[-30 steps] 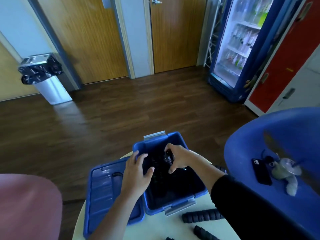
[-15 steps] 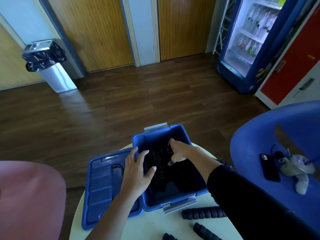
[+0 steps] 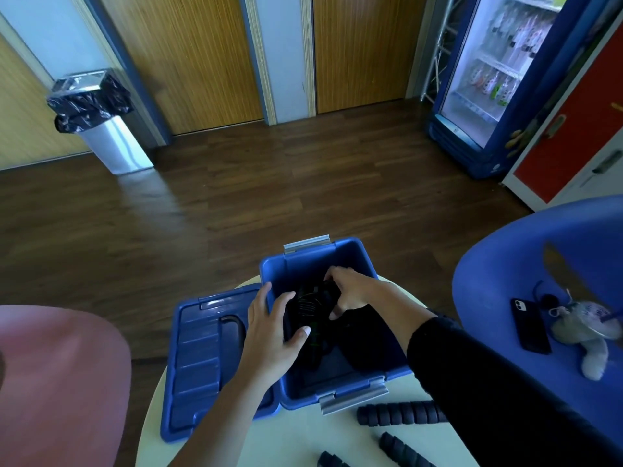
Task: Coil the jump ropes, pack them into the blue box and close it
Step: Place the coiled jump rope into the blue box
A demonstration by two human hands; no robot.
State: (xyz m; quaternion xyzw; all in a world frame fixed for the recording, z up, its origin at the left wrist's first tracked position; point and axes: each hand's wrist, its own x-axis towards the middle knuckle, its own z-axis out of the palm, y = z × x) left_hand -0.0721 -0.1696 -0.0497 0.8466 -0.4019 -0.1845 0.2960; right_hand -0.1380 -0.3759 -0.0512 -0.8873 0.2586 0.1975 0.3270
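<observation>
Right hand point(image 3: 350, 293) has slid further into the blue box point(image 3: 367, 264), toward its 12 o'clock end. Left hand point(image 3: 273, 328) has barely shifted, and the view has tipped a bit.

Coiled rope point(image 3: 308, 308): a black bundle inside the box, in the 10 o'clock part of the well, low against the wall. The box sits on the round bench point(image 3: 303, 439), open, with grey latches at its 12 and 6 o'clock ends.

Right fingers are curled down over the top of the bundle and clamped on it. Left fingers are spread apart and mostly straight. They lie across the box's 9 o'clock rim, the thumb reaching in to touch the bundle. That hand steadies rather than grasps.

The lid point(image 3: 202, 358) lies flat at 9 o'clock of the box, touching it, partly under the left forearm.

More ribbed black rope handles point(image 3: 397, 412) lie on the bench at 5 o'clock of the box. Two further ones sit nearer the bottom edge, partly cut off. Their cords can't be made out.

Step, as I judge it: seating a coiled rope in the box. The task is roughly midway, since rope remains outside and the lid is off.

Next move, probably:
- let go of the bundle without it springing open
- pull both hands out and go to the handles at 5 o'clock to coil that rope
- fit the lid and snap both latches last

Risk: the coil may loosen once released.

A blue chair point(image 3: 499, 264) at 3 o'clock holds a phone point(image 3: 530, 326).
</observation>
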